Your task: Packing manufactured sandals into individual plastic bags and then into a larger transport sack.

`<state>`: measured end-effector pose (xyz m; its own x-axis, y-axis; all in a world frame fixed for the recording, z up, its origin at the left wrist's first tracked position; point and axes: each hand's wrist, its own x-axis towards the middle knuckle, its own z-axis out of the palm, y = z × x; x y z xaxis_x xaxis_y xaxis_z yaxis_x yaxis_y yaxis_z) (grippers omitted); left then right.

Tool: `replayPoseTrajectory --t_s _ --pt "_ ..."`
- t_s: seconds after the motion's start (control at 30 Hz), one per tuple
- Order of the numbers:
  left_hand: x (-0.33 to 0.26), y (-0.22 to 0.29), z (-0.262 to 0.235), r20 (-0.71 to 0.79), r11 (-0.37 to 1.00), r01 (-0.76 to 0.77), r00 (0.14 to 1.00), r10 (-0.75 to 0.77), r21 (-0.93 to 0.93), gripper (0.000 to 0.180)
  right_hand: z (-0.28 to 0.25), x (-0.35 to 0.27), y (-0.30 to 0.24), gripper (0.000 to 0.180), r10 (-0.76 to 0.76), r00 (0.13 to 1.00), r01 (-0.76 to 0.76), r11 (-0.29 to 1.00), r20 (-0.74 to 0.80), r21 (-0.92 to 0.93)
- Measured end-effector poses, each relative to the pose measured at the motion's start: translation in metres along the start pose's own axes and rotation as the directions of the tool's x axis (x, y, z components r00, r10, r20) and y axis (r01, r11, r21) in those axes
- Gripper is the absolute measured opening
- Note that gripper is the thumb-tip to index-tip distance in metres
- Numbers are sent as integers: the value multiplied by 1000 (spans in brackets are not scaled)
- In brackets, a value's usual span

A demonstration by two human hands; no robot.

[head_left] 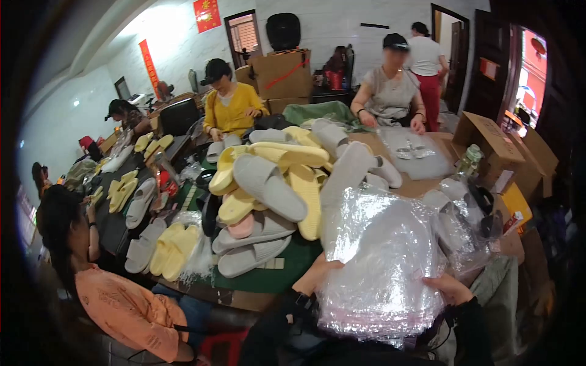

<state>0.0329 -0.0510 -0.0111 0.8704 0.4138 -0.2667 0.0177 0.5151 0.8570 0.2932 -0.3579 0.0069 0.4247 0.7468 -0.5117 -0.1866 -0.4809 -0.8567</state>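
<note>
A stack of clear plastic bags (381, 262), crinkled and shiny, fills the space in front of me. My left hand (317, 274) grips its left edge and my right hand (450, 287) holds its lower right edge. Both arms wear dark sleeves. Behind the bags lies a heap of grey slippers (268, 186) and yellow slippers (305, 192) on a green table (274, 277). A long grey slipper (345, 177) leans against the pile just above the bags.
A person in orange (122, 305) sits at my left beside paired slippers (165, 247). A person in yellow (232, 107) and one in grey (390, 91) work across the table. Cardboard boxes (488, 143) stand at right, bagged slippers (452, 207) beside them.
</note>
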Motion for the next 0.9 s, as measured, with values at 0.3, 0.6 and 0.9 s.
replayPoseTrajectory --t_s 0.3,0.6,0.9 --pt "3 -20 -26 99 993 115 989 -112 -30 76 -9 56 16 52 -205 972 214 974 -115 72" --pt "19 -51 -11 -268 896 -114 931 247 429 117 -35 96 22 64 -236 887 274 961 -398 40" --pt "36 -54 -7 -115 864 -328 911 397 382 103 -30 131 43 22 -489 769 484 866 -412 -124"
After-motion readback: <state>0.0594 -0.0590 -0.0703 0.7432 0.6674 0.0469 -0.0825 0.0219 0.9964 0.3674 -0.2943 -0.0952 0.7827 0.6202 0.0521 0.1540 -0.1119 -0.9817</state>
